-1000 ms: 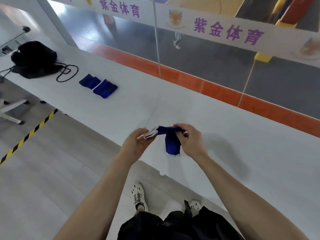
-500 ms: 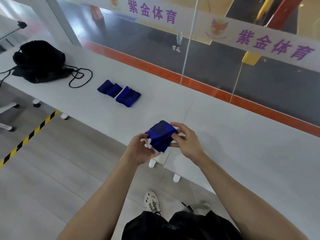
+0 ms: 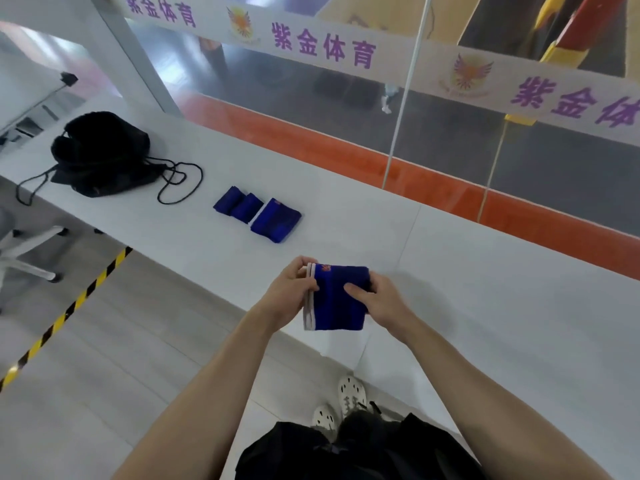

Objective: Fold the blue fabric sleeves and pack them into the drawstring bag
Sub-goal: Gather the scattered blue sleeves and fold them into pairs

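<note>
A folded blue sleeve (image 3: pixel 337 301) with a white cuff on its left edge is held over the front edge of the white table (image 3: pixel 485 306). My left hand (image 3: pixel 294 289) grips the cuff side and my right hand (image 3: pixel 375 299) holds the right side with the thumb on top. Two folded blue sleeves lie on the table further left: a smaller pair-like bundle (image 3: pixel 237 206) and a wider one (image 3: pixel 275 220) touching it. The black drawstring bag (image 3: pixel 100 150) sits at the far left of the table, its cords (image 3: pixel 180 181) trailing to the right.
A glass wall with an orange base strip (image 3: pixel 415 178) runs along the table's back edge. A yellow-black floor tape line (image 3: pixel 69 313) crosses the floor at left. A chair base (image 3: pixel 24 254) stands at the left edge. My feet (image 3: pixel 343 403) are below the table front.
The hanging sleeve was gathered up and now lies as a flat folded rectangle between both hands. The view has shifted, bringing the bag and folded sleeves closer.
</note>
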`<state>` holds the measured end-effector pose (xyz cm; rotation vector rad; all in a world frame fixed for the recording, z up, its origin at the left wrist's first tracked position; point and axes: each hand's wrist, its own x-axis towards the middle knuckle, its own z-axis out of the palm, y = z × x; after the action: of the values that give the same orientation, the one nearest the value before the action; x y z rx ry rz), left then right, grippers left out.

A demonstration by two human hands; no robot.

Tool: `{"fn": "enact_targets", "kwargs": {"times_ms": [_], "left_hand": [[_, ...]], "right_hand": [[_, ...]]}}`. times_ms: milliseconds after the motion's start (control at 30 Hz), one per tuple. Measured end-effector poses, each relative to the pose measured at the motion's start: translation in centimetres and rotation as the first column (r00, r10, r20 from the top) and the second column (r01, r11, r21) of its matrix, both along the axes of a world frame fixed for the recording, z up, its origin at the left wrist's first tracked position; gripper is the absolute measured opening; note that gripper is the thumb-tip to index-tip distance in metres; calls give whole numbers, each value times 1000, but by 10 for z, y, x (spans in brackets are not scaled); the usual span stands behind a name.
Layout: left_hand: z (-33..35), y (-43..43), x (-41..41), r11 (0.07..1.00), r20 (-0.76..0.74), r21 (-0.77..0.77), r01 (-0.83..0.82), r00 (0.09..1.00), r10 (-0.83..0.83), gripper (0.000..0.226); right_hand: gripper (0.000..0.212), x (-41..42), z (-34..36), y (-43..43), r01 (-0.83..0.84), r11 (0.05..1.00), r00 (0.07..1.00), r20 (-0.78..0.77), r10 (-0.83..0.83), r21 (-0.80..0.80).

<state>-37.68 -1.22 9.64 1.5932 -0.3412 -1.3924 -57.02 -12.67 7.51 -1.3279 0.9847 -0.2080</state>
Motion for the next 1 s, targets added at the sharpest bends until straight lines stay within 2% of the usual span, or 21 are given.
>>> {"fn": "enact_targets", "kwargs": {"times_ms": [67, 133, 233, 300, 533, 567, 600, 633, 700, 733, 767, 833, 867, 933, 1000], "left_hand": [[0, -7, 13, 999, 14, 43, 14, 1000, -14, 43], [-1, -10, 22, 989, 47, 127, 76, 995, -83, 45], [-12, -16, 29, 946, 205, 233, 225, 940, -274, 23], [-20, -24, 35, 922, 313, 282, 267, 882, -351, 19], [-37, -64, 96, 953, 586, 195, 232, 752, -303, 33], [-42, -67, 110, 943, 634, 199, 265, 699, -330, 33], [-49, -70, 128, 921, 698, 225, 319, 606, -381, 34], [-59, -72, 148, 875, 767, 281, 394, 455, -452, 35], [-79, -77, 188, 728, 822, 460, 508, 66, -566, 38], [-87, -80, 207, 664, 810, 532, 526, -85, -581, 41], [-92, -85, 222, 615, 794, 576, 539, -190, -578, 45], [-97, -96, 245, 525, 773, 617, 586, -325, -545, 51], [-101, -102, 254, 482, 773, 618, 621, -368, -517, 54], [-106, -110, 266, 400, 766, 615, 680, -394, -508, 57], [-111, -116, 274, 361, 754, 601, 713, -355, -553, 60]], "right_hand": [[24, 18, -8, -12, 47, 998, 999, 8, -47, -29], [26, 32, -16, -22, 116, 993, 993, 22, -116, 31], [42, 47, -24, -27, 119, 980, 992, 15, -123, 157], [46, 56, -33, -29, 115, 976, 993, -16, -114, 183], [54, 124, -60, -70, 366, 903, 930, -45, -365, 225], [53, 135, -66, -76, 392, 898, 920, -65, -387, 198], [53, 146, -75, -82, 412, 899, 910, -110, -399, 145], [57, 155, -84, -85, 413, 907, 900, -186, -393, 82], [77, 167, -103, -84, 386, 921, 854, -359, -377, -49], [89, 171, -111, -78, 352, 924, 809, -449, -380, -148], [96, 175, -118, -72, 286, 910, 746, -527, -407, -299], [97, 180, -132, -58, 51, 821, 641, -612, -463, -568], [91, 182, -134, -53, -33, 770, 640, -605, -473, -637], [72, 186, -141, -42, -165, 709, 702, -586, -405, -686], [64, 192, -146, -24, -281, 728, 716, -642, -274, -625]]}}
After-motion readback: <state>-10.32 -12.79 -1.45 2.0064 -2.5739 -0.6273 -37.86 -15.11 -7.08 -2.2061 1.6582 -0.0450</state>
